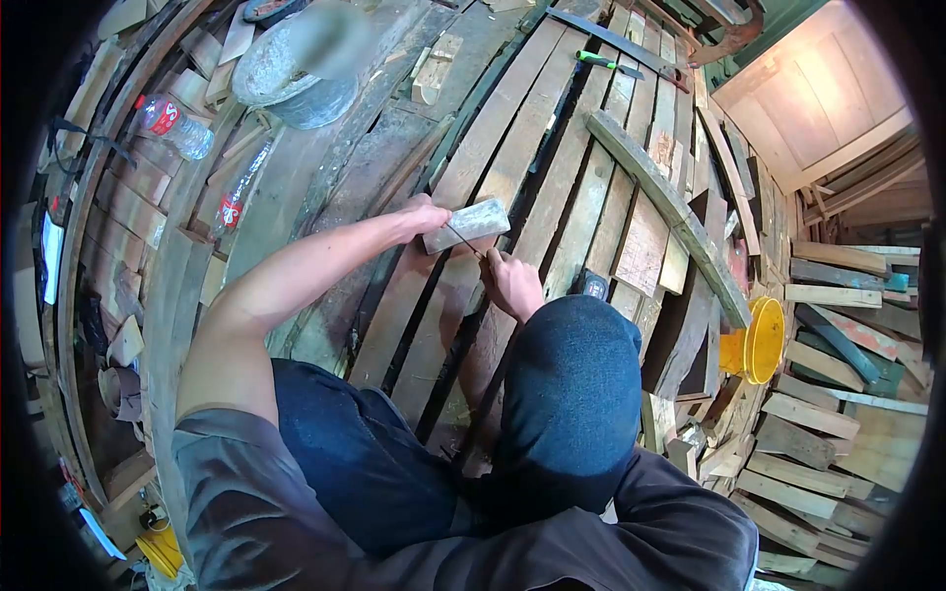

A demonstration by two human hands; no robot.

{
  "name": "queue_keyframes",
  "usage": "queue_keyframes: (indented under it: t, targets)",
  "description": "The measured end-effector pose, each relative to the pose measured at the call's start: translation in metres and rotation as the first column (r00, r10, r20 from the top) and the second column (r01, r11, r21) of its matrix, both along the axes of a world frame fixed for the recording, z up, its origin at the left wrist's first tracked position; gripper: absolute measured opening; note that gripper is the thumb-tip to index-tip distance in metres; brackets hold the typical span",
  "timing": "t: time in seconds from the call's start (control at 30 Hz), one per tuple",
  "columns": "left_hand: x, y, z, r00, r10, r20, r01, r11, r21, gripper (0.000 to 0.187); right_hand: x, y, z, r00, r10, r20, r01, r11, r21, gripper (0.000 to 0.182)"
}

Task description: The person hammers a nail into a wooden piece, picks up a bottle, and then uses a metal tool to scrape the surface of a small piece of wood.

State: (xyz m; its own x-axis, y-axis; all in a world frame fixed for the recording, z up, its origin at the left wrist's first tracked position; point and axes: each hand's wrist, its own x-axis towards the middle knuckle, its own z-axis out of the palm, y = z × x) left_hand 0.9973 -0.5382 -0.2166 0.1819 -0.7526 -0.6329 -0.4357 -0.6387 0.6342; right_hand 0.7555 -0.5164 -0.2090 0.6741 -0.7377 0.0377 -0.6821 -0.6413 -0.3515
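A grey, block-shaped stone [478, 221] lies on the wooden slats in front of me. Across its near left side runs a thin dark rod or blade [461, 236], held between both hands. My left hand [424, 217] is closed on the thin tool's far end, at the left edge of the stone. My right hand [514, 283] is closed around the other end, just below the stone. What exactly the tool is cannot be made out. A small dark device [592, 285] sits on the slats right of my right hand.
A long beam [670, 212] lies across the slats on the right. Beyond are a saw [616, 41] and a green-handled tool [597, 60]. A grey bucket [310, 101] and plastic bottles [177, 128] stand or lie left; a yellow bucket [765, 341] is at right.
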Motion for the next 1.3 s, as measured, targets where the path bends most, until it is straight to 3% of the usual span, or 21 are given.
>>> queue_keyframes:
  t: [0.1, 0.2, 0.33, 0.37, 0.47, 0.57, 0.63, 0.7, 0.8, 0.9, 1.0, 1.07, 1.13, 1.23, 1.3]
  targets:
    - [0.0, -0.001, 0.0, 0.998, -0.009, 0.061, 0.01, 1.0, -0.006, 0.05, 0.002, -0.003, -0.003, 0.997, 0.02, -0.081, -0.015, 0.998, 0.065, 0.022]
    - [0.016, -0.007, -0.003, 0.964, 0.193, -0.183, -0.184, 0.981, 0.067, 0.061, -0.003, -0.007, -0.008, 0.998, 0.006, -0.063, 0.0, 0.996, 0.089, 0.022]
    - [0.055, -0.006, -0.013, 0.991, 0.017, 0.134, -0.007, 0.997, -0.072, 0.065, -0.011, -0.01, -0.016, 0.992, -0.125, -0.023, 0.127, 0.986, 0.109, 0.022]
    - [0.064, -0.012, -0.035, 0.966, -0.008, 0.259, 0.041, 0.992, -0.122, 0.06, -0.014, -0.01, -0.022, 0.991, -0.13, 0.021, 0.127, 0.985, 0.114, 0.022]
    - [0.062, -0.004, -0.024, 0.908, -0.137, 0.397, 0.217, 0.963, -0.162, 0.052, -0.015, -0.014, -0.038, 0.985, -0.138, 0.102, 0.116, 0.975, 0.19, 0.021]
    - [0.058, 0.003, -0.03, 0.905, -0.268, 0.33, 0.37, 0.879, -0.3, 0.045, -0.011, -0.014, -0.044, 0.971, -0.145, 0.192, 0.111, 0.978, 0.176, 0.024]
    - [0.057, 0.005, -0.032, 0.873, -0.389, 0.294, 0.48, 0.791, -0.379, 0.044, -0.01, -0.017, -0.047, 0.951, -0.206, 0.23, 0.129, 0.942, 0.31, 0.027]
    - [0.055, 0.011, -0.034, 0.801, -0.457, 0.388, 0.593, 0.697, -0.403, 0.044, -0.006, -0.018, -0.048, 0.915, -0.223, 0.337, 0.085, 0.921, 0.379, 0.03]
    - [0.054, 0.013, -0.034, 0.712, -0.563, 0.42, 0.695, 0.651, -0.305, 0.043, -0.005, -0.021, -0.038, 0.907, -0.406, 0.109, 0.227, 0.691, 0.687, 0.03]
    - [0.058, 0.016, -0.03, 0.647, -0.563, 0.514, 0.735, 0.639, -0.226, 0.046, -0.002, -0.018, -0.036, 0.85, -0.476, 0.226, 0.14, 0.617, 0.774, 0.029]
    - [0.063, 0.013, -0.026, 0.645, -0.545, 0.536, 0.727, 0.653, -0.212, 0.047, 0.001, -0.022, -0.044, 0.872, -0.44, 0.214, 0.151, 0.658, 0.738, 0.028]
    - [0.066, 0.014, 0.002, 0.678, -0.562, 0.474, 0.701, 0.688, -0.187, 0.04, 0.007, -0.018, -0.034, 0.806, -0.581, 0.115, 0.185, 0.431, 0.883, 0.023]
    - [0.073, 0.011, -0.009, 0.776, -0.473, 0.418, 0.612, 0.727, -0.312, 0.037, 0.002, -0.019, -0.021, 0.804, -0.591, 0.059, 0.147, 0.295, 0.944, 0.024]
    - [0.083, 0.01, -0.008, 0.813, -0.409, 0.414, 0.55, 0.772, -0.319, 0.034, 0.005, -0.017, -0.006, 0.638, -0.767, 0.063, -0.123, -0.02, 0.992, 0.025]
    - [0.096, 0.007, -0.006, 0.813, -0.388, 0.435, 0.544, 0.772, -0.327, 0.034, 0.009, -0.022, -0.001, 0.605, -0.784, 0.141, -0.367, -0.118, 0.923, 0.025]
